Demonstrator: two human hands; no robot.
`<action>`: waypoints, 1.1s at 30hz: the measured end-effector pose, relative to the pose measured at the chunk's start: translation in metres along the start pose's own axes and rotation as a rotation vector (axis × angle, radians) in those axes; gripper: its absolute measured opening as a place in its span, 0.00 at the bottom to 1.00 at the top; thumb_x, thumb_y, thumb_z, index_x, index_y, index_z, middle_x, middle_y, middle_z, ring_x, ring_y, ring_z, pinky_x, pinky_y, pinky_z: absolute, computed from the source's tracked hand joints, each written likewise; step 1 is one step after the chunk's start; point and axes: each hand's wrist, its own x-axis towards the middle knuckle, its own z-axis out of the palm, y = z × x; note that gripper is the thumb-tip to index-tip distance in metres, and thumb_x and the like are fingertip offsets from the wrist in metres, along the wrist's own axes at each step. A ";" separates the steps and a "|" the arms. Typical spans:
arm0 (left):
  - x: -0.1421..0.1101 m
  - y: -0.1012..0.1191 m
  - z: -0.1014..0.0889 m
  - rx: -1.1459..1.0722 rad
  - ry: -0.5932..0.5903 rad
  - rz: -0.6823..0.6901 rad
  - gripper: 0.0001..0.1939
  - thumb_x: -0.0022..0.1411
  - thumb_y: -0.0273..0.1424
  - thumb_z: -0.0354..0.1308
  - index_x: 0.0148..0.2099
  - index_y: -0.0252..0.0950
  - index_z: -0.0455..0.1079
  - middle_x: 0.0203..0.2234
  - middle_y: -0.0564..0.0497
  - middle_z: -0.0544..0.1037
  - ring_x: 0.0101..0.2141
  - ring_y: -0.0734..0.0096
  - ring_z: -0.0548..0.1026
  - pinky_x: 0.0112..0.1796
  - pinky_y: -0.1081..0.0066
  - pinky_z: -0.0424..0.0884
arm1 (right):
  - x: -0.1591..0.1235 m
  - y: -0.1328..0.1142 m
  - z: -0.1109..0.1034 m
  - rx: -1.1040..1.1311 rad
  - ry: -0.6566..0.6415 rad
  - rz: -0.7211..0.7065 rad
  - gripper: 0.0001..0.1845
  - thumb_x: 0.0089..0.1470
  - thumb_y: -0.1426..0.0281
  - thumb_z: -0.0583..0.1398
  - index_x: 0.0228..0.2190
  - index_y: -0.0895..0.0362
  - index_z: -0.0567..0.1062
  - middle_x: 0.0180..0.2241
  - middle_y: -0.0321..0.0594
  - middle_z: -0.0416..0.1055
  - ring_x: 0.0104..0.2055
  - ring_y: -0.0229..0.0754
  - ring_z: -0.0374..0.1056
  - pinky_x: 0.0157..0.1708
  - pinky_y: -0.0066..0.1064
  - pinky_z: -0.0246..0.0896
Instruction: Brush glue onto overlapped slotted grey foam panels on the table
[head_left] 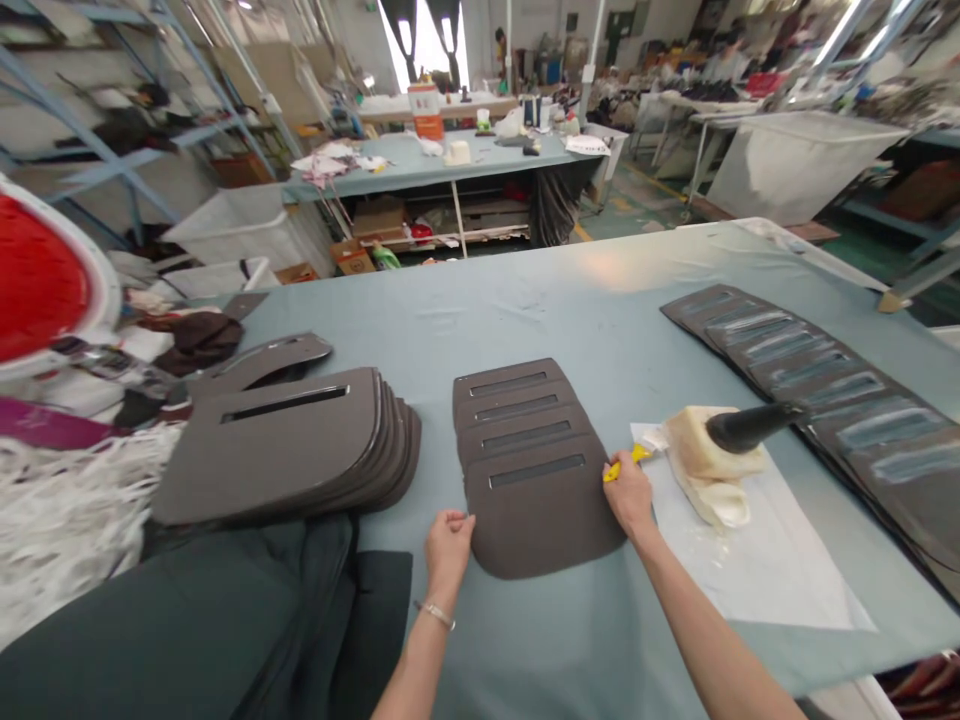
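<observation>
Dark cloth (pixel 187 630) lies nearest; brown panels (pixel 540 525) overlap, round-cornered, slots (pixel 538 471) seemingly grey-lined.

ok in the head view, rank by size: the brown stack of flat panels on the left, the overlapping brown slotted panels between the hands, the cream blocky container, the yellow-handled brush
1. Brown stack and overlapping panels: too close to rank
2. Cream container
3. Yellow-handled brush, partly hidden by the right hand

No readable text, markings (pixel 424 101) on distant bucket (pixel 428 129) blurred
</observation>
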 end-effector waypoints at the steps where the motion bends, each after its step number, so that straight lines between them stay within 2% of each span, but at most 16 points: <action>1: 0.000 0.000 0.000 0.003 0.000 0.004 0.17 0.48 0.44 0.57 0.35 0.36 0.66 0.26 0.49 0.78 0.28 0.65 0.76 0.34 0.68 0.67 | 0.000 -0.001 -0.001 -0.008 -0.001 0.001 0.06 0.57 0.67 0.56 0.36 0.57 0.69 0.25 0.37 0.66 0.26 0.37 0.60 0.26 0.29 0.38; 11: -0.003 0.007 -0.005 0.085 0.015 -0.037 0.14 0.50 0.41 0.57 0.35 0.37 0.66 0.28 0.48 0.79 0.30 0.64 0.76 0.35 0.67 0.66 | -0.003 -0.007 -0.006 -0.054 0.016 -0.030 0.07 0.58 0.68 0.56 0.37 0.58 0.69 0.28 0.39 0.69 0.28 0.38 0.64 0.26 0.29 0.41; 19: -0.002 0.010 -0.006 0.180 -0.017 -0.055 0.13 0.51 0.42 0.57 0.34 0.39 0.65 0.30 0.48 0.79 0.33 0.60 0.77 0.36 0.66 0.66 | -0.005 -0.007 -0.009 -0.058 0.002 -0.047 0.07 0.58 0.70 0.54 0.39 0.57 0.69 0.31 0.41 0.70 0.29 0.39 0.65 0.26 0.30 0.40; 26: -0.010 0.016 -0.004 0.267 -0.007 0.006 0.12 0.56 0.41 0.53 0.38 0.39 0.63 0.33 0.48 0.79 0.34 0.63 0.76 0.36 0.68 0.66 | -0.004 -0.007 -0.006 -0.066 -0.031 -0.019 0.06 0.58 0.71 0.55 0.38 0.56 0.69 0.31 0.39 0.69 0.29 0.37 0.65 0.25 0.29 0.41; 33: -0.011 0.019 -0.001 0.306 0.006 0.072 0.10 0.58 0.38 0.52 0.40 0.39 0.63 0.30 0.49 0.78 0.32 0.64 0.76 0.34 0.69 0.65 | -0.003 -0.009 -0.007 -0.093 -0.051 -0.009 0.06 0.59 0.70 0.55 0.39 0.56 0.68 0.31 0.39 0.69 0.30 0.36 0.65 0.25 0.28 0.42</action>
